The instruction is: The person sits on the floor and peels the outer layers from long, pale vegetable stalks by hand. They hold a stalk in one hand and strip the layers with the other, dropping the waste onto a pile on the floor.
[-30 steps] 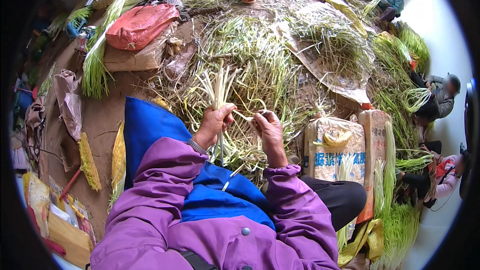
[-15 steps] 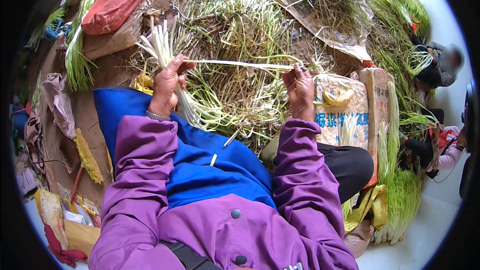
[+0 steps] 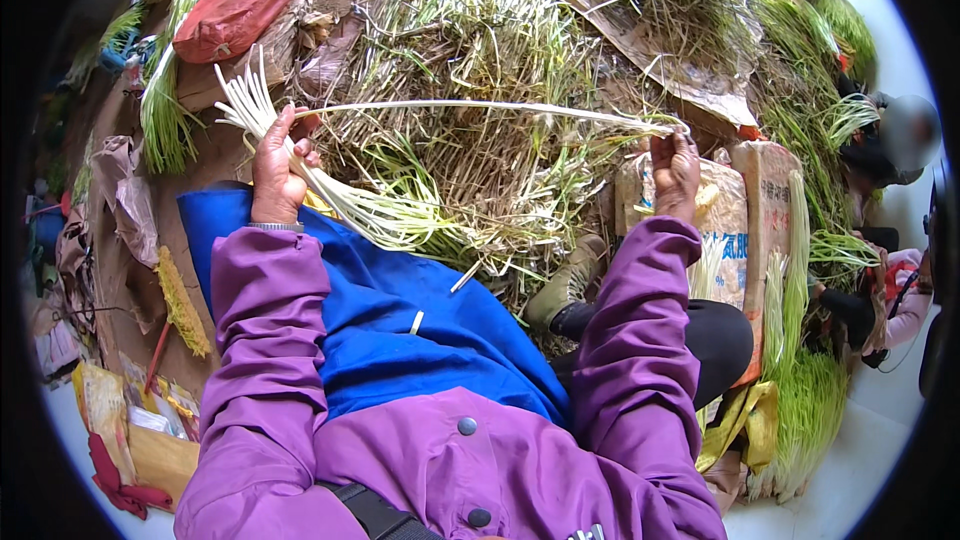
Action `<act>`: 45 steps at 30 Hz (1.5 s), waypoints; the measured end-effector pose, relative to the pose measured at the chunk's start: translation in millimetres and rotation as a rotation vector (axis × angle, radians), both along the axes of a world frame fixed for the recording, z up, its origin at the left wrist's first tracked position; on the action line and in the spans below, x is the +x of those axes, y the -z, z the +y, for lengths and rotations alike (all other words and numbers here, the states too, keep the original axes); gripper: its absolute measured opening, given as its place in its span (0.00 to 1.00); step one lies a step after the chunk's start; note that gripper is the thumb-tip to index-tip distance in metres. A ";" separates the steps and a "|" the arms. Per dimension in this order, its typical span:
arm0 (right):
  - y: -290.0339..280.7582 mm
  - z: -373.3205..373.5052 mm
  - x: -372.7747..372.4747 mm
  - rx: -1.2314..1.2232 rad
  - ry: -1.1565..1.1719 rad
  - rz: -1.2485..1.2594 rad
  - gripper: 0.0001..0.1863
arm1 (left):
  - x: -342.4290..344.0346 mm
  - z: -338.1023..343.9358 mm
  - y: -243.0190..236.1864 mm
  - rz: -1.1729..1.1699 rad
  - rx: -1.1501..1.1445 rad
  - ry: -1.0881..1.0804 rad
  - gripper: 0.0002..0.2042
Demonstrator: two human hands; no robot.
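My left grip [image 3: 277, 175] clasps a bundle of slender white and pale-green stalks [image 3: 365, 212], slanting down rightward near the far edge of my blue cloth apron [image 3: 400, 380]. One long, thin whitish strand [image 3: 480, 104] stretches crosswise from that hand to my right grip [image 3: 675, 168], which pinches its end, well apart from the bundle.

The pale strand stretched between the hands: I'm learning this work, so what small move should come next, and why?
Perhaps the right hand should gently draw the pale strand clear of the left hand: it spans almost straight between them, while the left hand also holds the bundle of stalks. Whether the strand is joined to that bundle, I cannot tell.
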State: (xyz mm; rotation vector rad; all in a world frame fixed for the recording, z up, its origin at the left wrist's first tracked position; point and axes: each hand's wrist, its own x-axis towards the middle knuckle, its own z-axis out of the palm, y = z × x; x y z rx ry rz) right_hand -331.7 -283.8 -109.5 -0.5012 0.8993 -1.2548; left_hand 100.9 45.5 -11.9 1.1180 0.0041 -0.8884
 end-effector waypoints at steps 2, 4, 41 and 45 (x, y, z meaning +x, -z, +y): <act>-3.2 -12.0 -5.8 0.008 0.006 0.092 0.04 | 4.7 5.7 -0.8 -0.004 -0.009 -0.018 0.09; -3.3 -25.4 -16.3 -0.014 0.016 0.103 0.05 | 10.3 11.2 -1.4 -0.006 -0.031 -0.033 0.09; -135.4 171.6 140.3 -0.213 -0.697 -0.180 0.18 | -123.8 17.8 -33.1 -0.037 -0.029 0.677 0.15; -159.5 182.2 116.7 -0.419 -0.687 0.508 0.15 | -124.7 21.0 -39.1 -0.071 -0.114 0.669 0.16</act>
